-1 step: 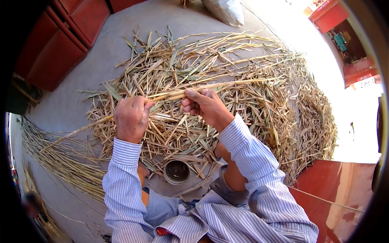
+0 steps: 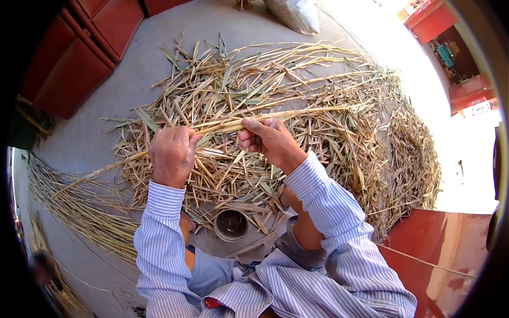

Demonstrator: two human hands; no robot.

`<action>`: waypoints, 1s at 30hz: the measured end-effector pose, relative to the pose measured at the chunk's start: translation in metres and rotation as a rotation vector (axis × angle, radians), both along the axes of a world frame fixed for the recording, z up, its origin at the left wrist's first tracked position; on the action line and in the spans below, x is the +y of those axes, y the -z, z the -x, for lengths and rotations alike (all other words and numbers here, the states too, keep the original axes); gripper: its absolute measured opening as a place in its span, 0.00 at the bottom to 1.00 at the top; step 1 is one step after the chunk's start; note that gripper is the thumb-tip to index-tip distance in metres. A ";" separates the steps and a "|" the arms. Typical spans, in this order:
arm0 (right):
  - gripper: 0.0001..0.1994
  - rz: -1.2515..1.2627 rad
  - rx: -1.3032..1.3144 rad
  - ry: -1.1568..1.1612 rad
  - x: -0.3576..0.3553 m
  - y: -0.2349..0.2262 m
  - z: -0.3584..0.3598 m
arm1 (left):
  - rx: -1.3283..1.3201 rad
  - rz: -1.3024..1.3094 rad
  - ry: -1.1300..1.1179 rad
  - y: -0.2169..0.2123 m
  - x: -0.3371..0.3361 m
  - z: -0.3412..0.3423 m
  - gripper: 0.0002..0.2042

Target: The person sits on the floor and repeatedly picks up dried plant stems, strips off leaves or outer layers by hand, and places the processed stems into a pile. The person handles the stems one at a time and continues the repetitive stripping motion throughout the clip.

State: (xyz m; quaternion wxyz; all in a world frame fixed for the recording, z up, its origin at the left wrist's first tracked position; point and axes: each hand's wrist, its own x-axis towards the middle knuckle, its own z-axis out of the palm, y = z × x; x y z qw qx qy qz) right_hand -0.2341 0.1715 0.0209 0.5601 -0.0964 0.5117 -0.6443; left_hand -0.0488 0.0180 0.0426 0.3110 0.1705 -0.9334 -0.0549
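Both my hands hold one long dry pale stalk (image 2: 318,112) that runs from lower left to upper right above a pile of dry stalks and leaves (image 2: 339,153). My left hand (image 2: 172,153) is closed around the stalk, knuckles up. My right hand (image 2: 268,140) pinches the same stalk a little to the right, thumb on top. Both sleeves are blue-and-white striped. I am sitting on the grey floor (image 2: 159,69) with my knees bent under my arms.
A small round dark cup (image 2: 231,224) stands on the floor between my knees. A bundle of thin stalks (image 2: 69,206) lies at the left. Red cabinets (image 2: 79,58) stand at the upper left, a white sack (image 2: 297,13) at the top, a red surface (image 2: 440,254) at lower right.
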 end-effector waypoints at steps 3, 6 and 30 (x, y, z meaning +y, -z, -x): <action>0.11 -0.054 -0.104 0.047 0.006 0.002 -0.009 | -0.024 0.027 0.011 0.004 0.000 -0.003 0.10; 0.10 -0.082 -0.160 0.039 0.010 0.004 -0.017 | -0.014 0.039 0.030 0.006 0.003 -0.004 0.10; 0.11 0.027 -0.170 0.280 0.002 0.026 0.034 | -0.113 -0.196 0.039 -0.025 -0.032 -0.050 0.08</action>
